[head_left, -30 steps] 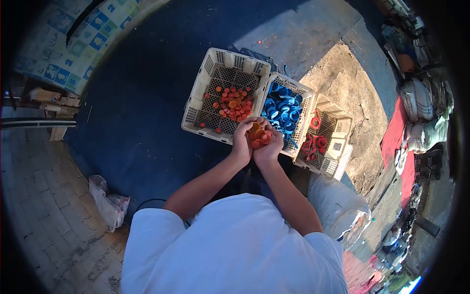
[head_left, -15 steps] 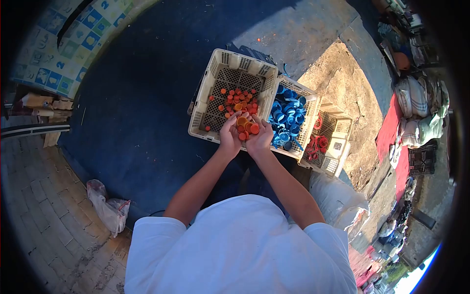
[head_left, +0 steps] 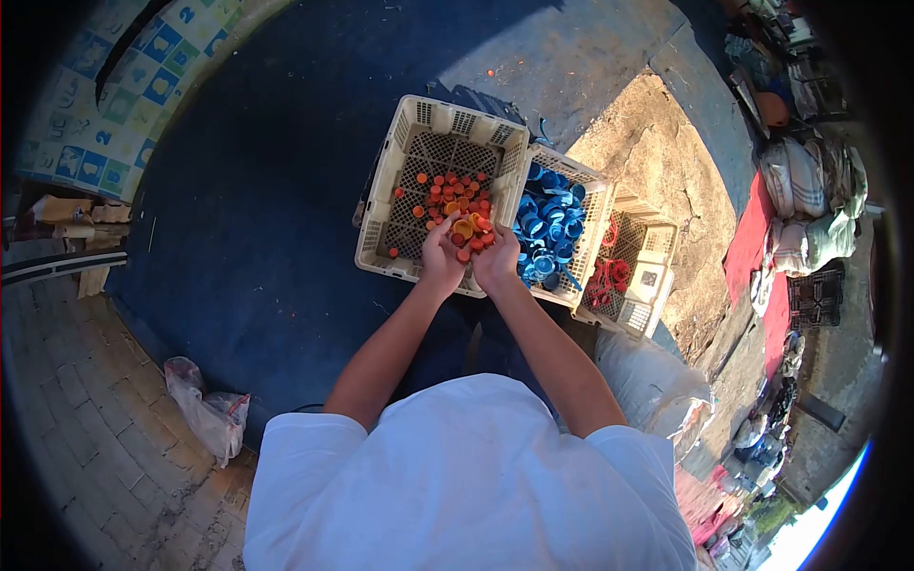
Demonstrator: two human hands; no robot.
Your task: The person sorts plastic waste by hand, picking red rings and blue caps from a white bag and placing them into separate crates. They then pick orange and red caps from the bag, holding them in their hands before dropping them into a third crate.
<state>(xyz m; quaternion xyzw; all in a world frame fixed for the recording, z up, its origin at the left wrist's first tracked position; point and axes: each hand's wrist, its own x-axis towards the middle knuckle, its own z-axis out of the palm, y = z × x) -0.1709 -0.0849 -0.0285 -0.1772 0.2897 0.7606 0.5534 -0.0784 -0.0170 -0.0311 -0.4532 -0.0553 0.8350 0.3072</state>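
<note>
My left hand (head_left: pixel 440 259) and my right hand (head_left: pixel 497 259) are cupped together, holding a heap of orange bottle caps (head_left: pixel 468 233). They hover over the near edge of a cream plastic crate (head_left: pixel 381 205) with more orange caps (head_left: pixel 452 193) lying on its mesh floor. Right of it stands a second crate (head_left: pixel 598 202) full of blue caps (head_left: pixel 547 228). A third crate (head_left: pixel 659 266) further right holds red rings (head_left: pixel 609 276).
The crates sit on a dark blue mat (head_left: pixel 267 190). A crumpled plastic bag (head_left: pixel 205 409) lies on the brick floor at the left. A white sack (head_left: pixel 657 385) is at my right side. Bundles and red cloth (head_left: pixel 752 257) lie far right.
My cupped hands carried the orange caps left, from over the blue-cap crate to over the near edge of the orange-cap crate, and the fingers have spread a little.
</note>
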